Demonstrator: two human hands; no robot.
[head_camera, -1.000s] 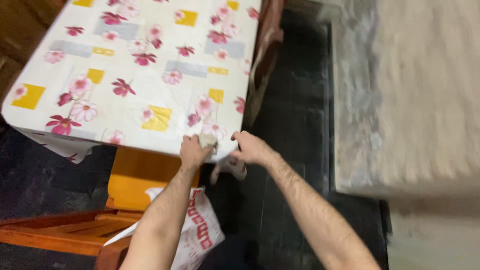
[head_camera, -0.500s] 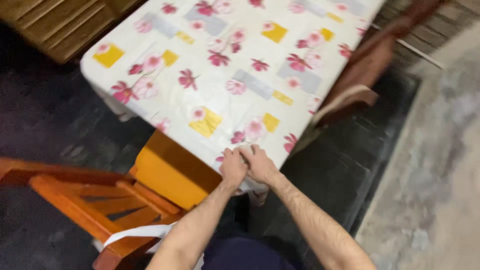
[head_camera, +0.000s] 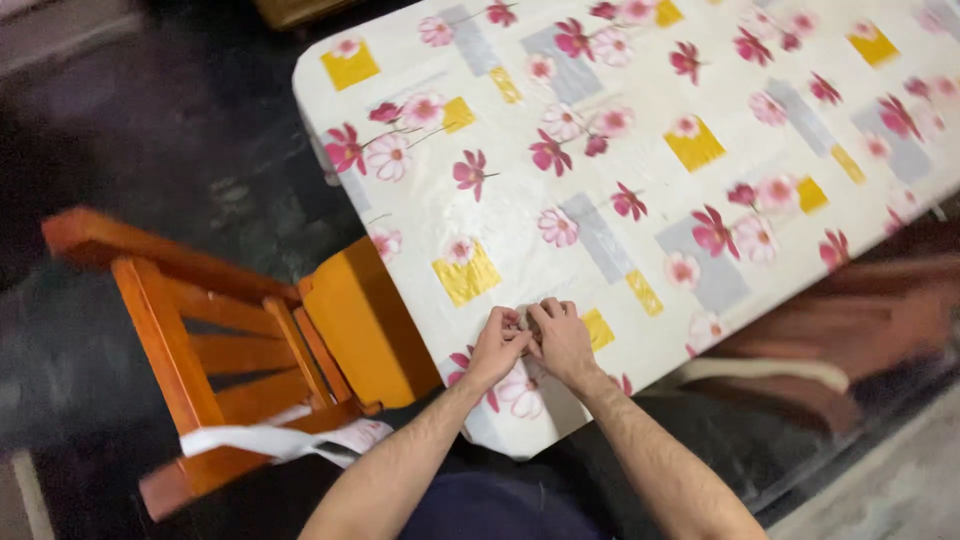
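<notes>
Pinching at the cloth (head_camera: 620, 190) on the table is what both my hands are doing. My left hand (head_camera: 497, 347) and my right hand (head_camera: 563, 340) are right next to each other and they touch. They sit near the corner of the table that is closest to me.

My fingers (head_camera: 548, 312) are curled in and bunched together. They press on a small spot of the cloth between them. It looks like there may be a little thing tucked under my fingertips, but it is hidden, so I cannot tell what it is. I cannot tell if I am gripping the cloth or only pushing on it.

The cloth is white and shiny, with pink and red flowers, yellow squares and grey stripes. It covers the whole table top and hangs over the edge near my arms.

An orange wooden chair (head_camera: 200, 330) stands just to my left, pushed up to the table. Its yellow seat (head_camera: 360, 325) goes partly under the cloth. A white bag (head_camera: 280, 440) lies on the bottom of the chair.

On my right is a brown chair (head_camera: 850, 320), blurry, by the table edge. The floor (head_camera: 180, 160) is dark.
</notes>
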